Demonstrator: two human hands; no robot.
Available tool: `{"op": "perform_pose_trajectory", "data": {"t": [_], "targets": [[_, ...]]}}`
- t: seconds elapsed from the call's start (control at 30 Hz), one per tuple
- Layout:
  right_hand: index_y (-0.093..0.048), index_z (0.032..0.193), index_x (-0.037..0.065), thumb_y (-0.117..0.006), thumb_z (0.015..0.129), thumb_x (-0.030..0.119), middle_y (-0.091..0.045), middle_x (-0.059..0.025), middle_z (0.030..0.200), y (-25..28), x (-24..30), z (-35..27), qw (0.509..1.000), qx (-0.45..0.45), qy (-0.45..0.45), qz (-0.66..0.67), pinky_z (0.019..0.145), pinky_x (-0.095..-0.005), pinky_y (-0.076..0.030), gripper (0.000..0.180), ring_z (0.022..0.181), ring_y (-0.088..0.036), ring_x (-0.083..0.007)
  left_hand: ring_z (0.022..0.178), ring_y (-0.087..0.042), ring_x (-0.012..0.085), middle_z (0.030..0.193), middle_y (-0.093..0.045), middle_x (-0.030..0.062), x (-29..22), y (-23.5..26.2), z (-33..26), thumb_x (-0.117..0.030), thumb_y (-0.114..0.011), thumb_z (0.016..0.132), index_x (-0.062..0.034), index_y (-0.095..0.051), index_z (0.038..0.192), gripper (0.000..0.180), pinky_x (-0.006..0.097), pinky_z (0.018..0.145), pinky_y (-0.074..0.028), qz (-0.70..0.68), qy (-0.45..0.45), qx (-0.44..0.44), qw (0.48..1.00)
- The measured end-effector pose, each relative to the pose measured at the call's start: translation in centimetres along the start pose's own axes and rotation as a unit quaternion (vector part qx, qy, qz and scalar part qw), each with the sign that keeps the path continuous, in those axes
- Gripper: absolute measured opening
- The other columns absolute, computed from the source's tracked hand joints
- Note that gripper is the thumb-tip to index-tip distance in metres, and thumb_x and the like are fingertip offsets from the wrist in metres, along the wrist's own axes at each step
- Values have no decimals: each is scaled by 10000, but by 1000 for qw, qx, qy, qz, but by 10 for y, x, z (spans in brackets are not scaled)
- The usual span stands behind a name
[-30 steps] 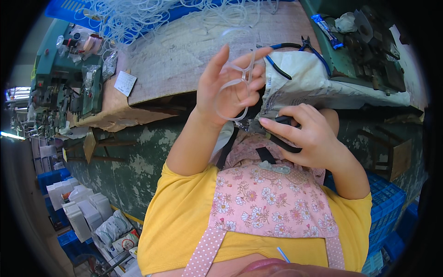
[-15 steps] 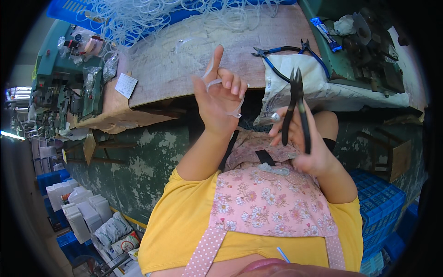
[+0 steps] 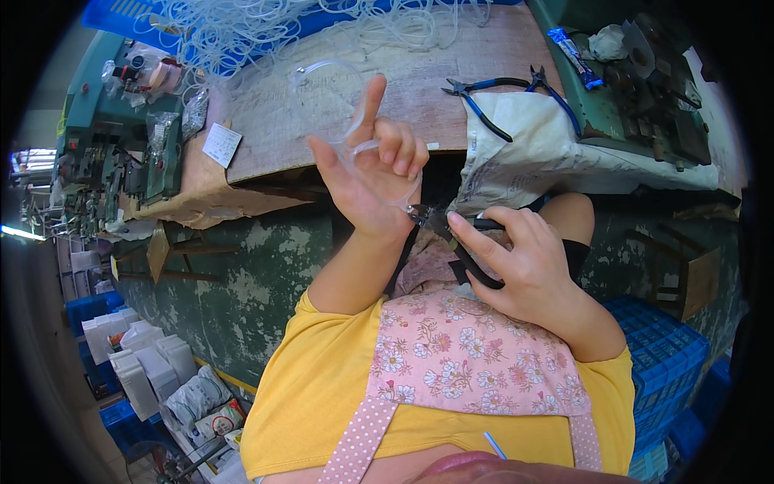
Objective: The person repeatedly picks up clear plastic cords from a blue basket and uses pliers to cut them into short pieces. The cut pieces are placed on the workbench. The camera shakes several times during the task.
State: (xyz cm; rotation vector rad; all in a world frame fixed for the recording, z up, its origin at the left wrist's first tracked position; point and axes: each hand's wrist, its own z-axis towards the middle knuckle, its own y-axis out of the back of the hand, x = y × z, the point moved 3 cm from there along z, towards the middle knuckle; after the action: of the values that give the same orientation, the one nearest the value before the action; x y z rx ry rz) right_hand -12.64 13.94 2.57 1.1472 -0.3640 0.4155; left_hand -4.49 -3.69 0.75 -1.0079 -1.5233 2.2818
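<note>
My left hand [image 3: 371, 173] is raised over the table edge with its index finger up, holding a loop of clear plastic tubing [image 3: 326, 97] that curls around the fingers. My right hand [image 3: 516, 258] grips black-handled pliers [image 3: 447, 234], whose jaws point left and touch the tubing near the base of my left palm. Both hands hover above my lap, over a pink floral apron [image 3: 468, 355].
A worn wooden table [image 3: 451, 60] carries a heap of clear tubing [image 3: 266, 24] at the back. Blue-handled pliers [image 3: 484, 101] lie on a white sack [image 3: 548, 153]. Machinery [image 3: 113, 153] stands at the left. Blue crates [image 3: 661, 355] sit at the right.
My right hand lowered the pliers from upright to level, bringing the jaws to the tubing at my left palm. The left hand stayed raised, its loop of tubing now wider.
</note>
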Motion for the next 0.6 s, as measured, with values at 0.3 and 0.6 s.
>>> {"op": "perform_pose_trajectory", "data": {"t": [0.3,0.6], "targets": [[-527,1366,190,-749,696,171,-540,-156,1049,13,-18,-10,994,76,-8,79,792,-394,-477,706,939,-554,-310,1125,-568,278,1127,-611,147,-3,34,-7,-544,-265,1014,38,-487,1343,704,402,1030,-390,486,343,63,801],[-516,1375,166,-731,713,187,-543,-155,1089,-2,-19,-13,990,84,0,118,858,-421,-463,697,986,-555,-320,1167,-534,300,1224,-596,115,3,84,165,-70,-573,850,-124,-545,1311,464,429,944,-427,934,-241,187,187]]}}
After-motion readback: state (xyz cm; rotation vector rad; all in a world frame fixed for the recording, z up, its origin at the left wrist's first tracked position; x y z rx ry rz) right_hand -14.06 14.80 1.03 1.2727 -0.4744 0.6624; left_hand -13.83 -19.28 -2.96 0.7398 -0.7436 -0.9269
